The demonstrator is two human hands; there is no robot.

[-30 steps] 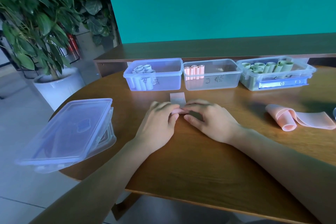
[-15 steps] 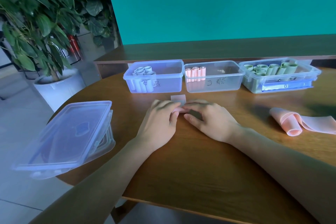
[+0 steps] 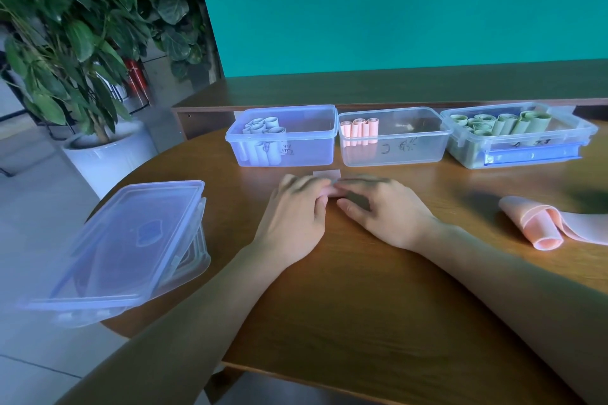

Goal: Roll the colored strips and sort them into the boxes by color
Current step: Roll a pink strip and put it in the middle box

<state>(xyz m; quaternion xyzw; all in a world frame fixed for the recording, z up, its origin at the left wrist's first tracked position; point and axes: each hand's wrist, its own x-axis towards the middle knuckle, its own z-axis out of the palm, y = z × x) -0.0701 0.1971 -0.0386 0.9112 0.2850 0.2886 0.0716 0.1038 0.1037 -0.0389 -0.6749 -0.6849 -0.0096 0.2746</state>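
Both hands meet at the middle of the round wooden table [image 3: 345,306], just in front of the boxes. My left hand [image 3: 292,217] and my right hand [image 3: 385,214] hold a small pink strip [image 3: 326,174] between fingers and thumbs; most of it is rolled up and hidden under the fingertips. Only a short flat end shows beyond them. Behind stand three clear boxes: the left box [image 3: 306,154] holds pale blue rolls, the middle box [image 3: 411,151] a few pink rolls, the right box [image 3: 559,138] several green rolls.
A loose pile of pink strips [image 3: 543,223] lies on the table at the right. Stacked clear lids [image 3: 131,246] hang over the table's left edge. A potted plant [image 3: 65,43] stands on the floor at the left. A wooden ledge runs behind the boxes.
The flat end of the pink strip beyond my fingers has grown shorter as both hands crept forward toward the boxes.
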